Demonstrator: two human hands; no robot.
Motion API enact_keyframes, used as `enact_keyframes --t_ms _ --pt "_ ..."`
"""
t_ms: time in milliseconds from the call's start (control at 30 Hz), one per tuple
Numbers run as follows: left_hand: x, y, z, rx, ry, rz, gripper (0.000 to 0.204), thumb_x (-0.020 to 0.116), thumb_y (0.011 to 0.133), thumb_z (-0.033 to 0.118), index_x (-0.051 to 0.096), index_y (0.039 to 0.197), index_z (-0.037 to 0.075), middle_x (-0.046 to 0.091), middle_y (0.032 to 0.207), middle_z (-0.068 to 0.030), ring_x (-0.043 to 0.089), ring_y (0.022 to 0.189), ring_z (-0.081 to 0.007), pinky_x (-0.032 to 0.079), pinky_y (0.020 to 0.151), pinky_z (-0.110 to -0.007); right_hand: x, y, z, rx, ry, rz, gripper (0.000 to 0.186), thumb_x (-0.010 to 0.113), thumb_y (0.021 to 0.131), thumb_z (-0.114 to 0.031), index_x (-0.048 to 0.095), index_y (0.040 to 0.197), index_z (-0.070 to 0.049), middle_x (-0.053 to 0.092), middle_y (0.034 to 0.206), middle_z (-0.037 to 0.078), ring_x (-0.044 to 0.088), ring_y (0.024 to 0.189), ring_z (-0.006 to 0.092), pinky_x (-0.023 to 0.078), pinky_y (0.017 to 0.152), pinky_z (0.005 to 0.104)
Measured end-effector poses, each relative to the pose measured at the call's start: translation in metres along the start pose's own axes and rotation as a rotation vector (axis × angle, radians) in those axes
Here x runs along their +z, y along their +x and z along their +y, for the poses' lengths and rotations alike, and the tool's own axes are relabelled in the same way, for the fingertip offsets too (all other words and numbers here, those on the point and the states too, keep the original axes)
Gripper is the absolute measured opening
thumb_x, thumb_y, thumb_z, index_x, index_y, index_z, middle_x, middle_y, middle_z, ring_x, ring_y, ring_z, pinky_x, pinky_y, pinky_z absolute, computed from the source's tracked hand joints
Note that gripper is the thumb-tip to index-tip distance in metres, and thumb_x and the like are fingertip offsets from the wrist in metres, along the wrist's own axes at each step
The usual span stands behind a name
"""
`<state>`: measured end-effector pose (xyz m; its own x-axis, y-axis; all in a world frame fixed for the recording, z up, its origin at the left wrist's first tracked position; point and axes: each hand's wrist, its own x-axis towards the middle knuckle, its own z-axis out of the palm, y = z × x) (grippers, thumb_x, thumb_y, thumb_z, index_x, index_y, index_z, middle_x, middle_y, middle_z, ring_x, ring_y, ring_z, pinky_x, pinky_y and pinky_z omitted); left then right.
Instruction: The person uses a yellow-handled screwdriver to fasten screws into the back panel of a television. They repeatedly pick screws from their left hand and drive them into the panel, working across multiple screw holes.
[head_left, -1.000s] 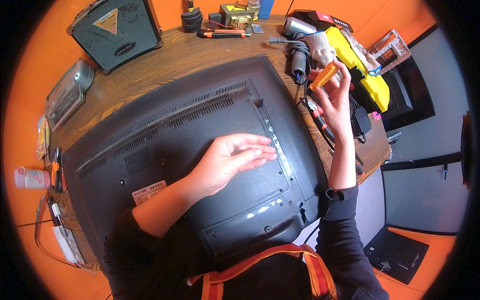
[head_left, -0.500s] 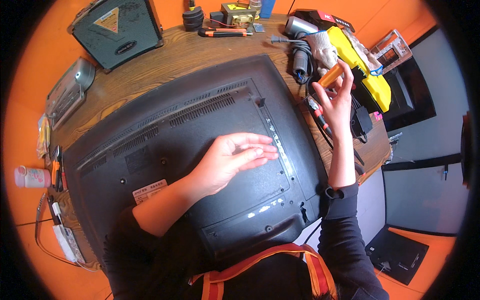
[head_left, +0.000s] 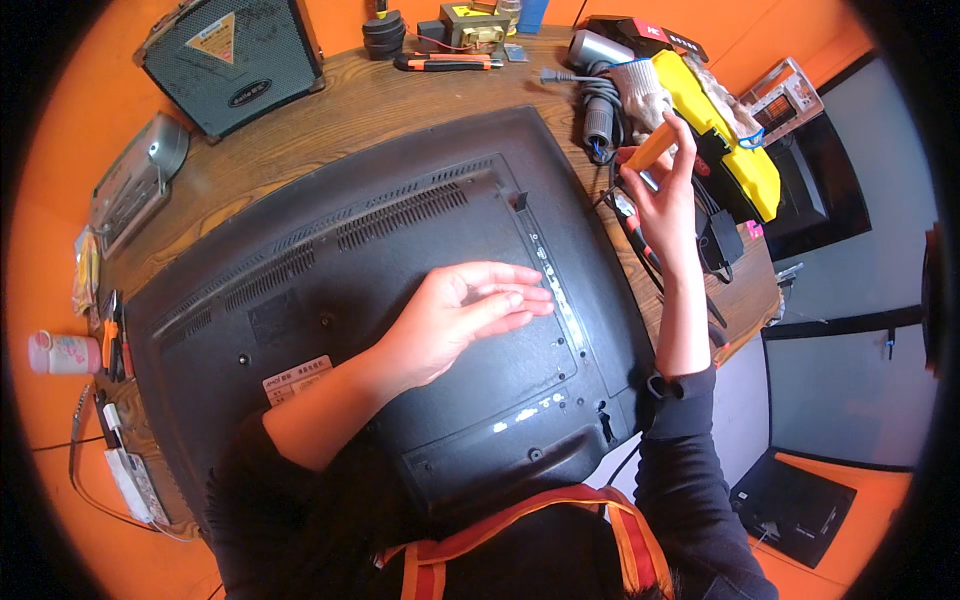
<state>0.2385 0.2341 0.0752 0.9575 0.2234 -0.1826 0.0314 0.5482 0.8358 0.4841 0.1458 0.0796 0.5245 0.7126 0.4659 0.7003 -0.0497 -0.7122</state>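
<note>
A large black television (head_left: 400,230) lies with its vented back panel facing up on the wooden table. Over the right half of that panel hovers my left hand (head_left: 450,318), its fingers stretched out and slightly bent, holding nothing I can see. Beyond the panel's right edge, my right hand (head_left: 668,195) pinches a small tool with an orange handle (head_left: 650,148), apparently a screwdriver. A bit of bright metal shows below the handle; its tip is hidden. Red-handled pliers (head_left: 632,222) lie beneath this hand, partly covered.
A yellow case (head_left: 735,165), a work glove (head_left: 643,90) and a coiled grey cable (head_left: 600,110) crowd the far right. A speaker box (head_left: 235,65) stands at the far left. An orange-black utility knife (head_left: 445,62) lies at the back. Several hand tools line the left edge.
My right hand has shifted slightly left with the orange-handled tool, and more metal shows below the handle. My left hand has stayed almost still.
</note>
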Motion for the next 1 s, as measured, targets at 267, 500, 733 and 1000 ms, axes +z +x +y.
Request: enact_keyframes --t_ms 267,500,733,1000 --pt "-0.0005 0.0001 0.0001 0.01 -0.015 -0.006 0.026 0.046 0.087 0.008 0.048 0.111 -0.003 0.056 0.105 -0.0164 0.055 0.1 -0.0218 0.044 0.085 -0.029 0.0017 -0.0001 0.0003 -0.073 -0.023 0.017 0.069 0.054 0.08 0.001 0.011 0.131 -0.019 0.058 0.098 0.014 0.058 0.091 0.0209 0.045 0.081 0.0328" --pt "0.0002 0.0005 0.0019 0.007 -0.015 -0.001 0.026 0.046 0.087 0.008 0.048 0.111 -0.003 0.056 0.105 -0.0164 0.055 0.1 -0.0216 0.044 0.085 -0.029 0.0058 -0.0036 -0.0032 -0.06 -0.156 0.138 0.07 0.058 0.078 -0.002 0.015 0.131 -0.016 0.059 0.097 0.014 0.059 0.089 0.0206 0.045 0.081 0.0315" --pt "-0.0001 0.0001 0.0009 0.005 -0.007 -0.002 0.026 0.046 0.087 0.008 0.048 0.111 -0.003 0.057 0.104 -0.0166 0.055 0.1 -0.022 0.044 0.085 -0.029 0.0004 -0.0031 -0.0032 0.003 -0.012 0.055 0.064 0.054 0.08 0.001 0.017 0.13 -0.018 0.052 0.11 0.017 0.052 0.1 0.0198 0.045 0.081 0.0319" --pt "0.0007 0.0003 0.0015 0.003 -0.004 0.005 0.025 0.044 0.088 0.008 0.049 0.11 -0.002 0.057 0.104 -0.0166 0.055 0.1 -0.0221 0.044 0.084 -0.029 -0.0005 -0.0039 -0.0043 0.027 0.011 0.047 0.071 0.057 0.076 0.001 0.015 0.131 -0.015 0.041 0.122 0.022 0.056 0.097 0.0252 0.049 0.075 0.0313"
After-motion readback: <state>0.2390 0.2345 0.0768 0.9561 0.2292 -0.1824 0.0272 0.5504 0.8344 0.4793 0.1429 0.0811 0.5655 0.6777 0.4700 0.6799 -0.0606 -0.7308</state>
